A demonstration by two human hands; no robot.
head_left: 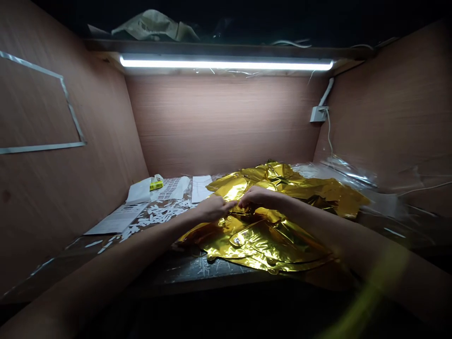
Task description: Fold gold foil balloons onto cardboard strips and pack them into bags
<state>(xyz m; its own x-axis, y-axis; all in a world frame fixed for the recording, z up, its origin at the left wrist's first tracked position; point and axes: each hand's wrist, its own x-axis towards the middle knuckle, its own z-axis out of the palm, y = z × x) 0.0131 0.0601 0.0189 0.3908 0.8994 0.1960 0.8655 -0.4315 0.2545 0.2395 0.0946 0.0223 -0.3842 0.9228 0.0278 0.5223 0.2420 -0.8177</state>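
A pile of flat, crinkled gold foil balloons (254, 245) with small tabs along the edge lies in front of me. My left hand (213, 207) is closed at the left side of the pile, its thumb and index finger pinching toward the right. Close beside it, my right hand (257, 197) is curled with bent fingers gripping the foil. The fingertips of both hands nearly meet over the middle of the pile. What exactly lies between them is small and partly hidden by the fingers.
Many small white paper strips (158, 214) lie scattered to the left, near printed sheets (116, 221) and a yellow packet (156, 184). Clear plastic film (381, 202) lies on the right. A tube light (226, 64) shines overhead; wooden walls (226, 122) enclose the table. A blurred yellow strip (370, 292) hangs near.
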